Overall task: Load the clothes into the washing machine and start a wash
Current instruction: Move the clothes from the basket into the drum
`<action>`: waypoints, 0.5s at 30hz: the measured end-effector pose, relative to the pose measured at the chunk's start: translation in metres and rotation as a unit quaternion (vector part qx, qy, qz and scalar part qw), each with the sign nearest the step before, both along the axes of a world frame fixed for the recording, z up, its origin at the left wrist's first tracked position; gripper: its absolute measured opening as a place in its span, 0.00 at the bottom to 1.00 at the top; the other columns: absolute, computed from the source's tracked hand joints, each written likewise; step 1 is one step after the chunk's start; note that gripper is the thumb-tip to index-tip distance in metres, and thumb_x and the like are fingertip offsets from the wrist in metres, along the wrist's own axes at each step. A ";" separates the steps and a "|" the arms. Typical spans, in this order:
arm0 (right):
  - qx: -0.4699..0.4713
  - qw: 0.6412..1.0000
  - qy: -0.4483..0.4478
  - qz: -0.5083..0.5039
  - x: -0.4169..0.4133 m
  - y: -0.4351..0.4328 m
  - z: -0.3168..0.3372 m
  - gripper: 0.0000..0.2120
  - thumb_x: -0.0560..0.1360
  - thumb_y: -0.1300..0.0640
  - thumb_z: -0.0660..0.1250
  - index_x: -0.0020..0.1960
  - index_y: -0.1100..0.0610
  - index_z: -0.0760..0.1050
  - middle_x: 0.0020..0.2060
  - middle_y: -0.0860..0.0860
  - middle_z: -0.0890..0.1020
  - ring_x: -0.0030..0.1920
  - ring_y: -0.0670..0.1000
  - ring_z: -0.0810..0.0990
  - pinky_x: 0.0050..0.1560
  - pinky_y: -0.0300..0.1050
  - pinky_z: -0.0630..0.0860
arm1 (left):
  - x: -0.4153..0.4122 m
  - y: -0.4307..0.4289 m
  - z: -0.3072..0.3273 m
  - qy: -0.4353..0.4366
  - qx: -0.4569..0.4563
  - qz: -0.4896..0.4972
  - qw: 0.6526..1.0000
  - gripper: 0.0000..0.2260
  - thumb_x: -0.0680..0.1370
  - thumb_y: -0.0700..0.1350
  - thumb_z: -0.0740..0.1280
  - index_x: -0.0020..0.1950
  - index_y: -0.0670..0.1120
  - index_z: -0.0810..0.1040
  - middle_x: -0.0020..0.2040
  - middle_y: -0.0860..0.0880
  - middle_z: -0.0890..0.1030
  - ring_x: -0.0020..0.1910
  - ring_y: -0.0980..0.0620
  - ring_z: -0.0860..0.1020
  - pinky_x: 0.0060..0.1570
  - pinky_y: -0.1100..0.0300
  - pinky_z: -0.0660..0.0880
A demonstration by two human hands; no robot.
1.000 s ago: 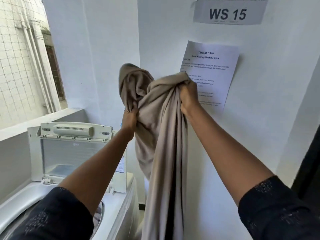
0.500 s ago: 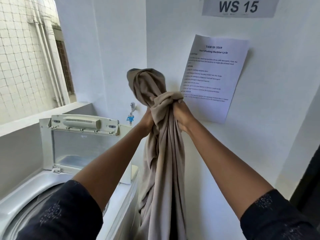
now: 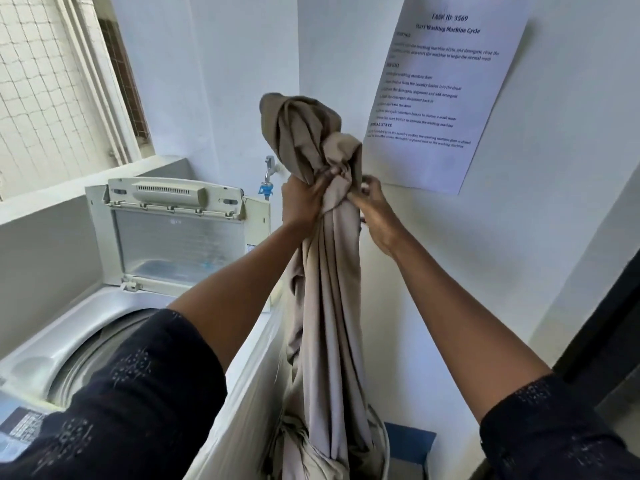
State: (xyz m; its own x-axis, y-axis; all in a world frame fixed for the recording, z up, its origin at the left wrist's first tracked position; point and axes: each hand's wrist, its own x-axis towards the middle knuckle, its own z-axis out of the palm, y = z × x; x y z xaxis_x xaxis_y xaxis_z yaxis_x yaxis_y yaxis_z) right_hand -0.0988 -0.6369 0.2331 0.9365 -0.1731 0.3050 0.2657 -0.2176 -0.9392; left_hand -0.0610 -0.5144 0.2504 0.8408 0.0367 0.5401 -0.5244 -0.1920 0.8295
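Now mid-load, by the look of it: holding a long beige cloth (image 3: 329, 306) high against the wall corner, right of the washing machine (image 3: 79, 327) and not yet over it. Gripping the bunched top with the left hand (image 3: 304, 199), fingers (image 3: 320, 180) curled tight round the fabric. Pinching a fold just beside with the right hand (image 3: 375, 216), thumb pressed on the cloth, other fingers loosely bent. Hanging straight down from there, lower end heaped in the gap between machine side and wall; cannot tell whether in a basket.

Next, probably: gather the slack, lift the tail clear of the gap, swing left and drop the lot into the drum (image 3: 100, 351). Calls for height or hand-over-hand gathering, to avoid dragging the tail up the machine's side.

Around: lid (image 3: 180, 233) propped upright at the back, so no cover over the drum. Tap (image 3: 269, 168) on the wall just behind the left hand, near enough to snag a fold. Printed sheet (image 3: 446, 81) stuck to the wall at right. Control panel (image 3: 17, 431) at the near left edge, untouched. Blue box (image 3: 412, 445) low by the wall, behind the tail.
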 end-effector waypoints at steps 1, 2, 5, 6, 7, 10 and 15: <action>0.025 0.998 0.039 0.042 -0.003 0.001 -0.018 0.23 0.72 0.49 0.67 0.63 0.54 0.65 0.59 0.51 0.74 0.57 0.49 0.75 0.51 0.42 0.73 | 0.000 0.002 0.007 -0.007 -0.014 0.021 1.000 0.17 0.75 0.51 0.69 0.53 0.38 0.79 0.51 0.44 0.82 0.52 0.50 0.78 0.40 0.69 0.65; 0.023 0.994 0.070 0.087 -0.008 0.003 -0.036 0.28 0.69 0.50 0.70 0.65 0.56 0.66 0.59 0.50 0.76 0.58 0.48 0.76 0.55 0.42 0.73 | 0.000 0.004 0.014 -0.015 -0.026 0.031 0.999 0.17 0.75 0.51 0.69 0.53 0.38 0.79 0.50 0.46 0.82 0.50 0.51 0.77 0.39 0.69 0.65; 0.021 0.980 0.107 0.168 -0.015 0.023 -0.073 0.27 0.68 0.57 0.73 0.66 0.57 0.71 0.58 0.50 0.80 0.58 0.47 0.80 0.60 0.39 0.76 | 0.000 0.009 0.030 -0.027 -0.031 0.018 0.999 0.16 0.75 0.50 0.69 0.52 0.38 0.79 0.46 0.49 0.79 0.47 0.55 0.75 0.39 0.68 0.65; 0.032 0.982 0.111 0.148 -0.012 0.032 -0.077 0.25 0.68 0.57 0.73 0.63 0.57 0.73 0.56 0.51 0.82 0.56 0.47 0.81 0.58 0.39 0.77 | 0.002 0.012 0.030 -0.027 -0.019 0.008 0.999 0.16 0.75 0.50 0.69 0.52 0.38 0.79 0.46 0.48 0.80 0.47 0.54 0.75 0.39 0.67 0.66; 0.029 0.987 0.114 0.108 -0.007 0.040 -0.076 0.22 0.68 0.55 0.73 0.61 0.58 0.75 0.55 0.53 0.82 0.55 0.49 0.81 0.58 0.43 0.77 | 0.002 0.016 0.028 -0.028 -0.003 0.001 1.000 0.16 0.76 0.51 0.68 0.52 0.38 0.79 0.47 0.47 0.81 0.48 0.54 0.76 0.39 0.67 0.66; -0.062 0.991 0.116 -0.035 0.009 0.055 -0.068 0.18 0.72 0.51 0.71 0.55 0.62 0.77 0.53 0.58 0.82 0.55 0.57 0.80 0.55 0.50 0.76 | 0.011 0.035 0.021 -0.021 0.018 0.004 1.000 0.17 0.78 0.52 0.63 0.56 0.39 0.78 0.54 0.41 0.81 0.53 0.51 0.76 0.40 0.66 0.64; -0.094 0.983 0.063 -0.142 0.021 0.062 -0.016 0.16 0.75 0.56 0.64 0.59 0.63 0.76 0.51 0.60 0.81 0.50 0.57 0.79 0.42 0.42 0.67 | 0.043 0.094 0.019 0.071 0.005 0.071 0.995 0.24 0.81 0.56 0.51 0.63 0.40 0.75 0.64 0.35 0.74 0.63 0.38 0.72 0.50 0.57 0.65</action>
State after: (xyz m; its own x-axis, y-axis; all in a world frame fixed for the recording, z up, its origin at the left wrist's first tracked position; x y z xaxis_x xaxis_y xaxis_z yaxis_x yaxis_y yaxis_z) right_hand -0.0783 -0.5746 0.2168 0.8913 -0.3842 0.2407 0.0531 -0.4388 -0.8970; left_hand -0.0183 -0.4204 0.2695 0.8954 0.1557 0.4173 -0.3690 -0.2654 0.8907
